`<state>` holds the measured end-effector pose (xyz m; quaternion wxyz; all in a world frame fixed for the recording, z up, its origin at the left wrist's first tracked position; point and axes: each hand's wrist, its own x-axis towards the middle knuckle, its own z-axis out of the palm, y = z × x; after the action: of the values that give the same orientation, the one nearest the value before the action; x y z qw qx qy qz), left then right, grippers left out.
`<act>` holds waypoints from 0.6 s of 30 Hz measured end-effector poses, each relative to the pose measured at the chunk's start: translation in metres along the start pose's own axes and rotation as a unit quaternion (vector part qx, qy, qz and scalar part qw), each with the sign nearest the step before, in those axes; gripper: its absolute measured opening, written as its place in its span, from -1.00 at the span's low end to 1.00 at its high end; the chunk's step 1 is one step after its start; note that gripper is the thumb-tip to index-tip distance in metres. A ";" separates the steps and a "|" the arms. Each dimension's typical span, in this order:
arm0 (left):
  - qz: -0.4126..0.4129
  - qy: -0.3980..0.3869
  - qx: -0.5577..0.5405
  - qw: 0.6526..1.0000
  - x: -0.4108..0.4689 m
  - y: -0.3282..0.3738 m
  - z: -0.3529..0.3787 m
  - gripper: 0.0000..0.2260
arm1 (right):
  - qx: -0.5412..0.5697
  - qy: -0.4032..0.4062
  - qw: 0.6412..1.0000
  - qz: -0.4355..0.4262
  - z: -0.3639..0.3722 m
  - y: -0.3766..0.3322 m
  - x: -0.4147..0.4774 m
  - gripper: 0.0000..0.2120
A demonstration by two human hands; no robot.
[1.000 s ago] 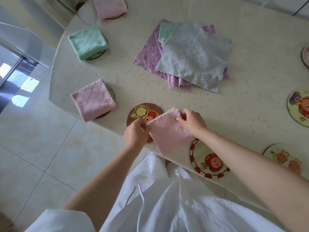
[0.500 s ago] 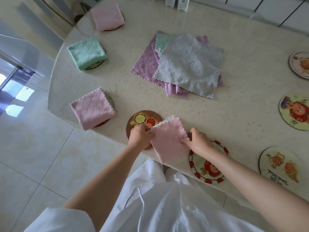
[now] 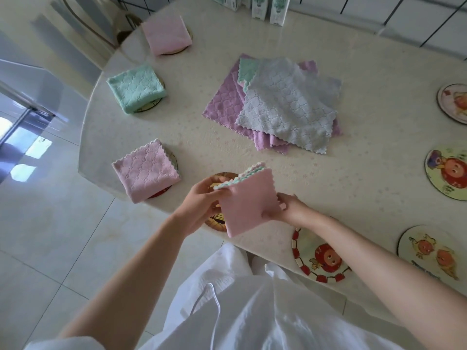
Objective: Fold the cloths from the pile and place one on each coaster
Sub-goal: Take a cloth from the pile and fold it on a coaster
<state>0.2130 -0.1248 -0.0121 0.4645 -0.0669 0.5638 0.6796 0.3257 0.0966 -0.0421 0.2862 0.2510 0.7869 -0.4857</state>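
A folded pink cloth (image 3: 249, 202) is held just above the table's near edge, my left hand (image 3: 202, 202) gripping its left side and my right hand (image 3: 286, 209) its right side. Under it lies a brown round coaster (image 3: 219, 176), mostly hidden. The pile of unfolded cloths (image 3: 278, 104), grey on top of purple and green, lies mid-table. Three folded cloths sit on coasters along the left edge: pink (image 3: 145, 170), green (image 3: 135, 88) and pink (image 3: 165, 35). Bare coasters lie at the near edge (image 3: 317, 258) and right (image 3: 429, 251), (image 3: 448, 173), (image 3: 454, 102).
The round cream table (image 3: 366, 157) ends close to my body. White cartons (image 3: 269, 7) stand at the far edge. A chair back (image 3: 83, 26) is at the far left. Tiled floor (image 3: 50, 236) lies to the left.
Both hands have lifted the pink cloth off the table and turned it into a tighter folded square. The view has tilted up, showing more of the far table.
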 end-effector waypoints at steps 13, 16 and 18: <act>-0.013 0.292 0.189 0.937 0.023 -0.023 -0.063 -0.84 | -0.044 0.015 0.998 0.044 0.025 -0.031 0.032 -0.78; 0.012 0.299 0.339 0.892 0.029 -0.022 -0.066 -0.85 | -0.064 0.027 0.996 0.063 0.022 -0.028 0.033 -0.65; 0.039 0.275 0.441 0.853 0.030 -0.019 -0.065 -0.86 | -0.061 0.023 0.995 0.070 0.019 -0.028 0.033 -0.62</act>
<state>0.1814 -0.1628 -0.0673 0.2442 -0.0168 0.9113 0.3310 0.2873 0.0718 -0.0546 0.3158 0.2991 0.8018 -0.4097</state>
